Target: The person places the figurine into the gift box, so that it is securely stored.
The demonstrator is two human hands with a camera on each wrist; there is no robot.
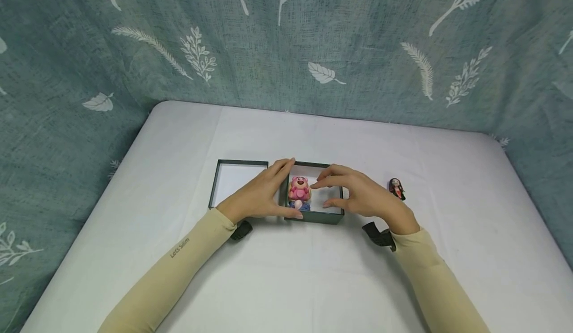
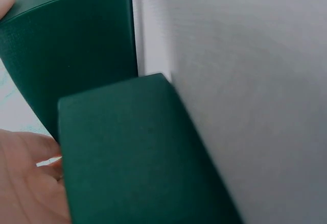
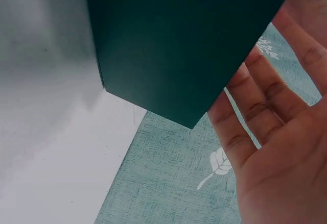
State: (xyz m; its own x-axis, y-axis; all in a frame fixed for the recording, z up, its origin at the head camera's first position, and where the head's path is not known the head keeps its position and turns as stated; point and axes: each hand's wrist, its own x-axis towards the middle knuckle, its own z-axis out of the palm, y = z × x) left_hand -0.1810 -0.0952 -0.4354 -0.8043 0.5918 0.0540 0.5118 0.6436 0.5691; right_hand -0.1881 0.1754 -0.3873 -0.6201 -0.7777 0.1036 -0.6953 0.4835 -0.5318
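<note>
Sleeves (image 1: pixel 174 271) slanting inward, hands (image 1: pixel 261 194) arched over box (image 1: pixel 320 217)

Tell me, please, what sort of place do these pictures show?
Probably an indoor workspace for small things: a white-covered table, teal leaf-print fabric beyond its far edge, and a green box holding a pink figure.

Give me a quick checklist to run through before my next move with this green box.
1. Green box open: ok, its inside shows.
2. Left hand on the box: ok, it spans the left end, thumb at the front.
3. Pink bear inside: ok, toward the left.
4. Right hand free: ok, no held thing shows.
5. Dark-haired doll inside too: not ok, it is on the table, to the right.
6. Pink bear secure: cannot tell.
</note>
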